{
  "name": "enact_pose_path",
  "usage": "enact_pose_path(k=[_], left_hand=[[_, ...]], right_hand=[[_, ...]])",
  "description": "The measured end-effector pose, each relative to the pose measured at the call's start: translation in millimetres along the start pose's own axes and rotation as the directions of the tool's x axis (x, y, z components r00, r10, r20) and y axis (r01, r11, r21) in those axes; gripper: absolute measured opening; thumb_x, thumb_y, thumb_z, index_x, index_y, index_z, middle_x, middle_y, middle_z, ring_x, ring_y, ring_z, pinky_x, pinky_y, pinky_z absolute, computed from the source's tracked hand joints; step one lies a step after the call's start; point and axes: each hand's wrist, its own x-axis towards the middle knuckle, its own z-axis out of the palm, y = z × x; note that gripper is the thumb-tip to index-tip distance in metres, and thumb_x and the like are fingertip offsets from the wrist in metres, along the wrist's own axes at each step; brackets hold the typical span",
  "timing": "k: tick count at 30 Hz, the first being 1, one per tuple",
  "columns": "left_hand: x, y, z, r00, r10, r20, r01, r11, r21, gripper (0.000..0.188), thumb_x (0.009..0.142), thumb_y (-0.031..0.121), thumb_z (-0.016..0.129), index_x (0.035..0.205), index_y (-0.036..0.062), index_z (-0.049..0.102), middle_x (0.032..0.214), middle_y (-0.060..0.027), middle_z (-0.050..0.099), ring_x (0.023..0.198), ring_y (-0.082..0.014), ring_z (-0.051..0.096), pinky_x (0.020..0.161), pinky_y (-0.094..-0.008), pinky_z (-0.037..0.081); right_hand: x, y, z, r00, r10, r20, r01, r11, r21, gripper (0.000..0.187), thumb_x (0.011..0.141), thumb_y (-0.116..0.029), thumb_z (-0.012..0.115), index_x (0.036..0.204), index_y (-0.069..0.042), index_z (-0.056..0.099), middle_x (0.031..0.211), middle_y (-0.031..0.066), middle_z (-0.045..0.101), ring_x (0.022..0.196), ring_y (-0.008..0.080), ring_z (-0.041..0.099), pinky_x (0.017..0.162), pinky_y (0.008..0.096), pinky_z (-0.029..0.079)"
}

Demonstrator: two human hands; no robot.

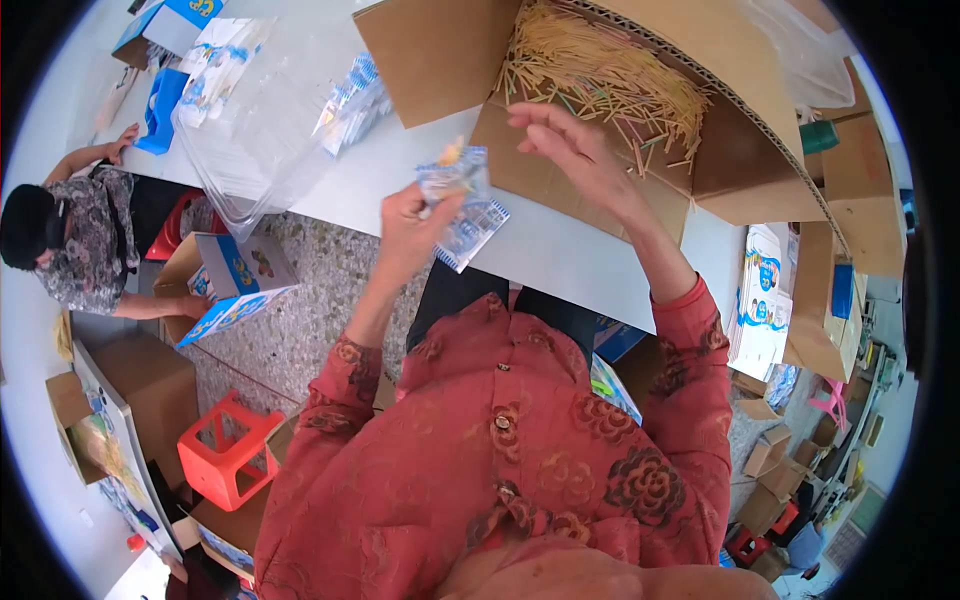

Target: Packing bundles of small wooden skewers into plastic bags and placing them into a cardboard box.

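My left hand (408,228) grips a small clear packet with blue and white print (463,205), held above the near edge of the white table (545,250). A few thin sticks poke out of the packet's top. My right hand (565,148) hovers with fingers spread over the flap of a large brown cardboard box (745,160) that lies open on the table. The box holds a heap of thin pale sticks (600,70), several of them green or pink. The right hand holds nothing that I can see.
Clear plastic sheeting (265,120) and more printed packets (352,105) lie on the table's left. Another person (75,245) sits at far left by an open carton (235,285). An orange stool (228,450) stands on the floor. Stacked cartons and printed boxes (765,300) crowd the right.
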Motion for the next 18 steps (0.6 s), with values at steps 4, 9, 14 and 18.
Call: enact_pose_path(k=[4,9,14,18], left_hand=[[-10.8,4.7,-39.3,0.986,0.065,-0.154,-0.057,0.997,0.056,0.021,0.082,0.003,0.066,0.103,-0.0016,0.065,0.09,-0.0028,0.067,0.078,-0.0057,0.058,0.07,-0.0223,0.048],[-30.7,6.1,-79.1,0.913,0.128,-0.388,-0.106,0.991,0.079,0.019,0.083,0.0,0.064,0.102,-0.0033,0.065,0.093,-0.0035,0.066,0.08,-0.0062,0.058,0.073,-0.0214,0.046],[-51.2,7.6,-105.3,0.839,0.191,-0.509,-0.142,0.981,0.133,0.018,0.082,0.002,0.066,0.1,-0.0026,0.066,0.089,-0.0011,0.066,0.078,-0.0047,0.056,0.069,-0.0202,0.046],[-61.8,11.0,-119.0,0.792,0.238,-0.562,-0.141,0.967,0.211,0.016,0.08,0.004,0.068,0.096,-0.0002,0.068,0.08,0.0024,0.065,0.069,-0.0021,0.052,0.059,-0.0193,0.043]], right_hand=[[12.3,37.2,12.4,0.995,-0.04,0.093,0.061,0.969,-0.24,0.027,0.089,-0.019,0.056,0.112,-0.005,0.06,0.098,0.0053,0.064,0.085,0.0132,0.06,0.079,0.0273,0.048],[28.0,58.9,46.4,0.977,-0.079,0.197,0.16,0.881,-0.444,0.023,0.08,-0.014,0.064,0.099,-0.002,0.062,0.085,0.0104,0.064,0.073,0.0187,0.06,0.069,0.0301,0.048],[50.4,57.2,68.2,0.937,0.021,0.347,0.192,0.802,-0.566,0.018,0.077,-0.013,0.065,0.088,0.0,0.062,0.074,0.0125,0.062,0.068,0.0224,0.059,0.063,0.0338,0.046],[65.4,50.0,75.6,0.907,0.084,0.412,0.236,0.709,-0.664,0.016,0.077,-0.013,0.065,0.085,0.0,0.062,0.073,0.0138,0.062,0.068,0.0238,0.06,0.063,0.0356,0.046]])
